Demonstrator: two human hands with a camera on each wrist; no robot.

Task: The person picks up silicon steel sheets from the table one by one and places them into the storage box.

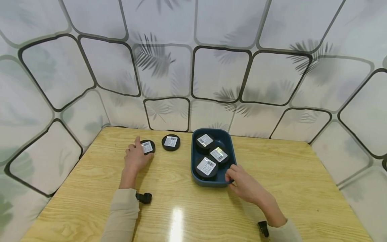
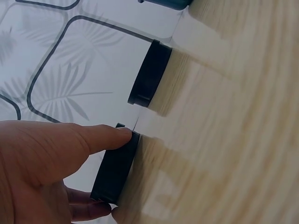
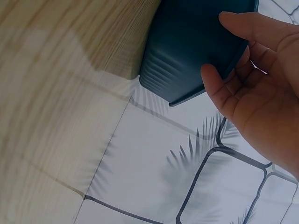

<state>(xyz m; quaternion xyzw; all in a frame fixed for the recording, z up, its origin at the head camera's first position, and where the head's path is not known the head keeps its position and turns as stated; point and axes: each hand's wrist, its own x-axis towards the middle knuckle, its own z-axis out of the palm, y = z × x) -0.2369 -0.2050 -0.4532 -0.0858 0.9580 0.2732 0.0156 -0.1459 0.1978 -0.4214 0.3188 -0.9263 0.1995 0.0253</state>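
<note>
My left hand (image 1: 136, 157) pinches a flat round black container (image 1: 147, 147) with a white label, near the table's far left. In the left wrist view the thumb lies on one side of this container (image 2: 116, 170) and fingertips show at its other end. Over the near right corner of a dark blue plastic bin (image 1: 208, 184), my right hand (image 1: 243, 183) grips the rim. The right wrist view shows the thumb and a finger against the outside of the bin (image 3: 187, 51), other fingers partly hidden behind the rim. Three like containers (image 1: 207, 167) lie inside, labels up.
Another round black container (image 1: 171, 142) lies label up between the left hand and the bin. The light wooden table (image 1: 169, 188) ends at a patterned cloth backdrop (image 1: 169, 77) behind and on both sides. A black wrist strap piece (image 1: 144, 198) sits on the left sleeve.
</note>
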